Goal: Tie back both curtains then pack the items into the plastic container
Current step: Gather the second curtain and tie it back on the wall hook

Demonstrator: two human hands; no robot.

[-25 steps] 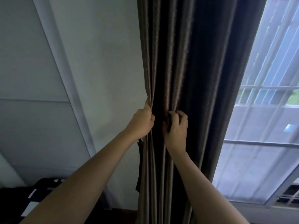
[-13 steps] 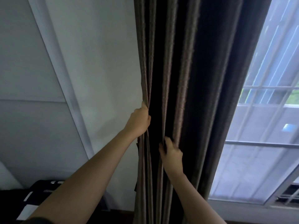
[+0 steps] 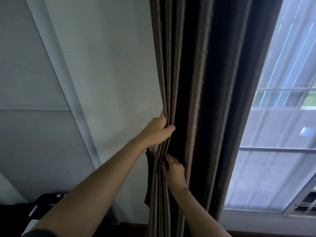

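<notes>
Wall (image 3: 111,65), window (image 3: 282,125) flank gathered curtain (image 3: 196,82).

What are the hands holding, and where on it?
The left hand grips the brown curtain by its bunched folds at the wall-side edge. The right hand, lower down, pinches into the same folds, though how firm that grip is cannot be told.

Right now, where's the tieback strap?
In the head view, the strap hangs against the wall at the curtain's left edge, just below the left hand and left of the right hand.
</notes>
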